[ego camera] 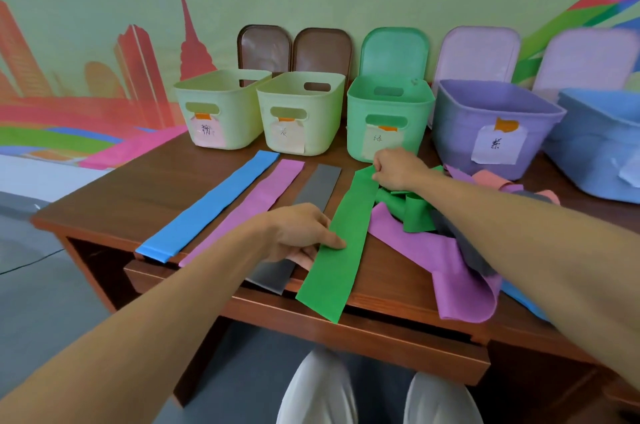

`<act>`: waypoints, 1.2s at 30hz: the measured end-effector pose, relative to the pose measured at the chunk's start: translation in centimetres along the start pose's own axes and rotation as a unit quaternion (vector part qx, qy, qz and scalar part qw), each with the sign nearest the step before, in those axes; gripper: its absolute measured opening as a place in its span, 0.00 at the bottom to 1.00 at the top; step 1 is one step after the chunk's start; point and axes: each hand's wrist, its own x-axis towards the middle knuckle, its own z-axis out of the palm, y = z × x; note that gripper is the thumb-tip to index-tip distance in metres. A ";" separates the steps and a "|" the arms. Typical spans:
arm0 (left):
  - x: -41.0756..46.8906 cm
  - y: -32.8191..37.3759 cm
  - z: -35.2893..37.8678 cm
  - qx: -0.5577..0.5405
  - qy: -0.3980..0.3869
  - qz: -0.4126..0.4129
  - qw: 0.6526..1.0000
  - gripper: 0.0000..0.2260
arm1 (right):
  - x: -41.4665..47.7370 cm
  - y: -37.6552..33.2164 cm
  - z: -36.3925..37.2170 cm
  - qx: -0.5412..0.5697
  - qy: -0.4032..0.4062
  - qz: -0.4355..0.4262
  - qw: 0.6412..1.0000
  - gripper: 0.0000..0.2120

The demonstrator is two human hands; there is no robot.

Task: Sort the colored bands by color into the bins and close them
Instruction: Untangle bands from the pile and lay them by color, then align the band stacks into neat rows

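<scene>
Wooden table. Back row: green bin; pale yellow bin just left of it, second pale yellow bin farther left; purple bin right, blue bin farther right. Front-left of green bin, flat: blue band, pink band, grey band, green band. Front-right: heap of bands.

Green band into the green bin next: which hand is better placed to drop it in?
Right. The right hand pinches the far end of the green band, just in front of the green bin, whose lid stands open. The left hand holds it lower down, nearer the front edge of the table.
</scene>
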 end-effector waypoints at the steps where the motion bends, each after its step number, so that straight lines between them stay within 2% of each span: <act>1: -0.1 0.0 0.0 0.007 0.002 -0.002 1.000 0.04 | 0.0 0.0 0.0 0.000 -0.003 0.001 1.000 0.07; 4: 0.0 0.5 0.2 0.044 0.005 -0.005 0.999 0.04 | 0.3 0.1 0.3 0.010 -0.001 0.004 1.000 0.15; 7: 0.2 1.0 0.7 0.083 0.013 -0.008 0.996 0.05 | 0.5 0.1 0.6 0.011 -0.007 0.017 1.000 0.17; 11: 0.0 1.8 0.8 0.201 0.037 -0.032 0.978 0.20 | 0.9 0.0 0.3 -0.013 -0.023 0.015 1.000 0.18; 13: -0.2 1.9 0.8 0.266 0.067 -0.028 0.961 0.24 | 0.8 -0.3 -0.1 -0.028 -0.033 0.010 0.999 0.18; 17: 0.2 2.0 0.6 0.357 0.117 0.046 0.926 0.23 | 0.4 -0.4 -1.6 -0.047 -0.019 -0.023 0.998 0.10; 18: 0.5 2.1 0.5 0.368 0.120 0.071 0.919 0.23 | 0.2 -0.3 -2.1 -0.046 -0.007 -0.036 0.998 0.12; 20: 1.1 2.4 0.5 0.368 0.135 0.122 0.912 0.18 | -0.6 -0.2 -3.5 -0.030 0.001 -0.070 0.997 0.16; 24: 2.2 2.7 1.3 0.329 0.179 0.194 0.907 0.11 | -2.9 0.0 -5.3 -0.021 -0.053 -0.156 0.986 0.09; 31: 5.3 3.1 2.8 0.348 0.236 0.208 0.883 0.12 | -5.7 1.7 -5.2 0.056 -0.083 -0.144 0.984 0.12; 36: 6.4 3.5 3.3 0.384 0.260 0.207 0.862 0.11 | -6.7 3.6 -5.0 0.064 -0.082 -0.137 0.985 0.13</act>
